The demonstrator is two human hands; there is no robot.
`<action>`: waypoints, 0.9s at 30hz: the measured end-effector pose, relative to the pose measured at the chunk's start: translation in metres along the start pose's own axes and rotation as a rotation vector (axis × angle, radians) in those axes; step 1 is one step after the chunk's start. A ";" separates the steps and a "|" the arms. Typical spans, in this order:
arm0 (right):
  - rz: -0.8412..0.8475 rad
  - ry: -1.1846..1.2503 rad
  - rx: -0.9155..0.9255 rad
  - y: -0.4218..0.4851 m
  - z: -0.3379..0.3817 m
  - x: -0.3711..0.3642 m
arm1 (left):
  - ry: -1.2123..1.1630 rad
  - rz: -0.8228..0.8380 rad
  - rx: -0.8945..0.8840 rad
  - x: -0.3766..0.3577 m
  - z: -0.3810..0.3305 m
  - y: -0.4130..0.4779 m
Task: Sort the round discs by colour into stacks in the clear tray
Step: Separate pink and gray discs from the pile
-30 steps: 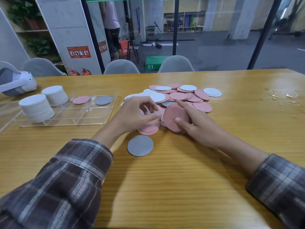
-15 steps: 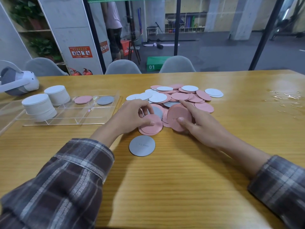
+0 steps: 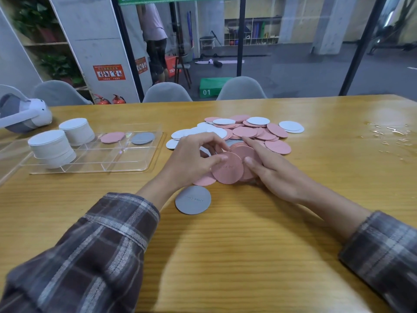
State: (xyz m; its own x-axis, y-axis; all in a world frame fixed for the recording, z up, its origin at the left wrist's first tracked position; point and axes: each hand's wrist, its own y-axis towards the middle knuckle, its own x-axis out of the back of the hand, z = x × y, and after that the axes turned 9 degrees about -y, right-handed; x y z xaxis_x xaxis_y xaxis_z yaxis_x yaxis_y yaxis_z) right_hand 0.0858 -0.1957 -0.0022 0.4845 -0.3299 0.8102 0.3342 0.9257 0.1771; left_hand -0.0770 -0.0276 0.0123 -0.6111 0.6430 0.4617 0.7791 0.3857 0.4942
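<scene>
A loose pile of pink and white discs lies mid-table. My left hand pinches a pink disc tilted on edge. Right behind it, my right hand grips an upright bundle of pink discs. A flat pink disc lies under my left hand. One grey disc lies alone in front. The clear tray at left holds two white stacks, a pink disc and a grey disc.
A white headset sits at the table's far left edge. Spilled water drops glisten on the wood at the right. Grey chairs stand behind the table, and a person stands beyond the glass.
My left hand has lifted a pink disc off the small flat stack and brought it rightward against the bundle in my right hand.
</scene>
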 end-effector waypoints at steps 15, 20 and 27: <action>-0.071 -0.144 0.110 -0.001 0.002 -0.002 | 0.113 -0.027 0.012 0.008 0.001 0.002; -0.099 -0.150 0.097 -0.002 0.000 0.000 | 0.358 0.141 0.161 0.036 0.019 -0.003; -0.099 -0.140 0.106 -0.002 -0.001 -0.001 | 0.378 0.162 0.203 0.033 0.014 -0.001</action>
State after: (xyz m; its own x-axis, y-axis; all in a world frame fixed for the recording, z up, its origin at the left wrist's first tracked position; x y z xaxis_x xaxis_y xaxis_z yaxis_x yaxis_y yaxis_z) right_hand 0.0858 -0.1977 -0.0042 0.3339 -0.3985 0.8542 0.2839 0.9067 0.3120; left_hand -0.0961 0.0022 0.0164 -0.4574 0.4338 0.7762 0.8576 0.4461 0.2561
